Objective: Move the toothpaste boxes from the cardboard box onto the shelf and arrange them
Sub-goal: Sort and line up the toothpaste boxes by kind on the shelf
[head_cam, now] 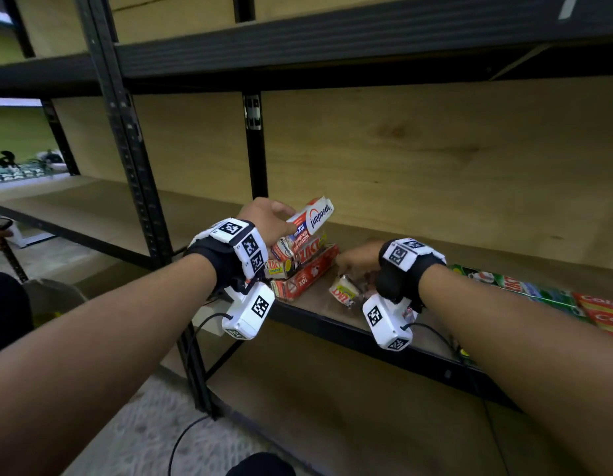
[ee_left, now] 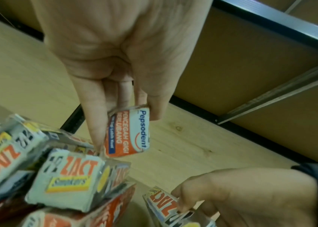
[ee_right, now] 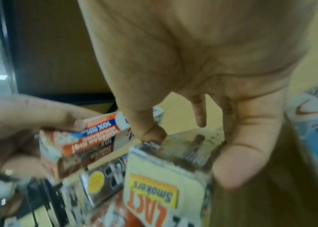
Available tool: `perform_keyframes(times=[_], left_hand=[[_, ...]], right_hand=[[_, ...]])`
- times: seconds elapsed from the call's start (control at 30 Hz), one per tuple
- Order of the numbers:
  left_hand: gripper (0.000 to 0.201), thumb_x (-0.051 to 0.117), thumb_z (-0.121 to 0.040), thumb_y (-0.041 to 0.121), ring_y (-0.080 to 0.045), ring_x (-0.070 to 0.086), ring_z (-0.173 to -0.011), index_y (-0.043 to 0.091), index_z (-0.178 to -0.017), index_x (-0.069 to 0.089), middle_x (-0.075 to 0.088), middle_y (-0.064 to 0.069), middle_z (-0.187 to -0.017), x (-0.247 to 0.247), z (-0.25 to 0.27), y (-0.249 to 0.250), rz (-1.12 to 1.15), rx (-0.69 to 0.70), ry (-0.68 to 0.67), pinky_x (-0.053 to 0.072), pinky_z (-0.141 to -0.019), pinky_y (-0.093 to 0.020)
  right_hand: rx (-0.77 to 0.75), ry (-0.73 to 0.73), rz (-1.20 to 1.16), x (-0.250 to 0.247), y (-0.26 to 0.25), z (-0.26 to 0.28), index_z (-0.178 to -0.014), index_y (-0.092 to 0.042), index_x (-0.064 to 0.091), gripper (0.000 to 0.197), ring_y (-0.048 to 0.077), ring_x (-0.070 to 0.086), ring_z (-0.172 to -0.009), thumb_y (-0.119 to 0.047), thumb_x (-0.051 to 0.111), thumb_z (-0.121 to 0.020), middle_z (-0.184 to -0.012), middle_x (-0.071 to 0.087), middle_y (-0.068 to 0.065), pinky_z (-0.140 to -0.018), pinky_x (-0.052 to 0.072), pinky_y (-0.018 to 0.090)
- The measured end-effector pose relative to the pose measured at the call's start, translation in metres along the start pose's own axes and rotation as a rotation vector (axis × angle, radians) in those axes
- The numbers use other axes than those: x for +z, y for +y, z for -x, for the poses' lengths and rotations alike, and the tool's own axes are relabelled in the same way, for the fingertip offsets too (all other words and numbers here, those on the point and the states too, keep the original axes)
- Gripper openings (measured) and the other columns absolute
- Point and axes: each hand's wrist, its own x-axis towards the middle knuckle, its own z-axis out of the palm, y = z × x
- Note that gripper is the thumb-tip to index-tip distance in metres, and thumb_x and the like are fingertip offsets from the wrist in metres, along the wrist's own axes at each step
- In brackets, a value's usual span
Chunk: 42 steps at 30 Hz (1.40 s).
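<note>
So both hands are at the wooden shelf (head_cam: pixel 418 242) rn, each w/ a toothpaste box in it. Left hand (head_cam: pixel 263 218) grips a red and white Pepsodent box (head_cam: pixel 311 216) by its near end, thumb on one side, fingers on the other, and the box is tilted up above the small pile, not resting flat on anything. Left wrist cam shows the pinch clearly: fingertips (ee_left: pixel 100 138) on one edge of the box end, thumb on the other.

Under it sits a messy pile of boxes (head_cam: pixel 299 266): a long red box at the bottom lying on the shelf board, then a couple of Zact boxes and another Pepsodent stacked crooked on top, near the shelf's front edge, just beside the black upright post (head_cam: pixel 257 149).

Right hand (head_cam: pixel 360 261) is just right of that pile, holding a white Zact Smokers box (head_cam: pixel 344 292) low over the shelf board. Right wrist cam shows thumb on one side and fingers curled round the other, so it's a proper grip. Can't tell if the box touches the board or not, pic is blurry there.

Further right on the same shelf, a row of boxes (head_cam: pixel 538 290) lies flat near the front edge: green and red ones side by side, partly hidden by the right forearm.
</note>
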Motion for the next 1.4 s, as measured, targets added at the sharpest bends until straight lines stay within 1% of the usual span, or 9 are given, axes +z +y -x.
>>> perform_keyframes(times=[0.13,0.23,0.33,0.5,0.6,0.77,1.1,1.33,1.4], left_hand=[[0.037,0.072,-0.085,0.023,-0.021,0.074,-0.073,0.029,-0.121,0.067,0.074,-0.001,-0.100,-0.019,-0.007,-0.009,0.004,0.003,0.068,0.062,-0.068,-0.044],[0.037,0.071,-0.085,0.024,-0.020,0.074,-0.072,0.030,-0.121,0.067,0.074,0.000,-0.096,-0.030,-0.011,-0.017,-0.019,-0.009,0.103,0.062,-0.068,-0.043],[0.035,0.068,-0.088,0.024,-0.018,0.071,-0.072,0.031,-0.122,0.066,0.074,-0.001,-0.098,-0.037,-0.013,-0.029,-0.099,-0.006,0.093,0.059,-0.065,-0.030],[0.028,0.067,-0.088,0.028,-0.017,0.073,-0.074,0.032,-0.115,0.071,0.075,0.002,-0.092,-0.034,-0.017,-0.052,0.023,-0.093,0.119,0.061,-0.072,-0.033],[0.025,0.065,-0.090,0.026,-0.016,0.072,-0.067,0.032,-0.113,0.071,0.074,0.001,-0.088,-0.034,-0.017,-0.058,0.082,-0.090,0.136,0.059,-0.054,-0.026],[0.027,0.065,-0.092,0.026,-0.013,0.071,-0.065,0.030,-0.118,0.069,0.072,0.001,-0.089,-0.034,-0.017,-0.061,0.132,-0.096,0.098,0.055,-0.046,-0.021],[0.027,0.062,-0.092,0.020,-0.025,0.073,-0.069,0.030,-0.117,0.068,0.072,0.001,-0.092,-0.032,-0.012,-0.053,0.038,-0.064,0.134,0.061,-0.057,-0.037],[0.027,0.062,-0.092,0.023,-0.011,0.065,-0.058,0.033,-0.115,0.071,0.073,0.004,-0.093,-0.035,-0.004,-0.039,-0.059,-0.017,0.271,0.045,-0.046,-0.019],[0.026,0.062,-0.093,0.023,-0.012,0.063,-0.053,0.034,-0.115,0.069,0.073,0.003,-0.090,-0.036,-0.001,-0.033,-0.038,-0.017,0.308,0.046,-0.043,-0.021]], right_hand=[[-0.028,0.083,-0.112,0.000,-0.025,-0.012,-0.077,-0.016,0.057,0.015,0.026,0.058,-0.078,-0.028,0.065,-0.081,-0.081,0.059,0.007,-0.083,0.055,0.040],[-0.089,0.248,-0.165,-0.004,-0.041,-0.053,-0.100,-0.008,0.062,0.064,0.029,0.070,-0.074,-0.042,0.068,-0.046,-0.093,0.068,0.014,-0.071,0.061,0.052],[-0.144,0.336,-0.174,0.001,-0.066,-0.058,-0.117,-0.007,0.061,0.095,0.026,0.070,-0.078,-0.053,0.062,-0.033,-0.102,0.071,0.011,-0.062,0.058,0.032],[-0.171,0.296,-0.149,0.019,-0.094,-0.050,-0.115,-0.005,0.064,0.078,0.025,0.071,-0.075,-0.051,0.064,-0.052,-0.096,0.074,0.011,-0.055,0.052,0.026],[-0.172,0.244,-0.089,0.030,-0.099,-0.053,-0.103,-0.008,0.069,0.052,0.023,0.068,-0.064,-0.043,0.062,-0.065,-0.088,0.074,0.007,-0.051,0.048,0.022],[-0.148,0.123,-0.230,0.041,-0.100,-0.050,-0.095,-0.001,0.069,0.020,0.032,0.075,-0.065,-0.017,0.069,-0.082,-0.080,0.075,0.015,-0.069,0.062,0.051],[-0.236,0.093,-0.190,0.030,-0.079,-0.049,-0.114,-0.004,0.067,0.031,0.030,0.075,-0.084,-0.015,0.069,-0.085,-0.101,0.072,0.015,-0.071,0.063,0.044],[-0.156,0.167,0.446,-0.007,-0.054,-0.002,-0.122,-0.003,0.065,0.037,0.023,0.061,-0.082,-0.024,0.058,-0.093,-0.111,0.069,0.015,-0.086,0.056,0.036],[-0.116,0.181,0.560,-0.016,-0.036,0.005,-0.124,-0.005,0.064,0.039,0.029,0.063,-0.103,-0.027,0.064,-0.091,-0.126,0.064,0.014,-0.092,0.050,0.039]])
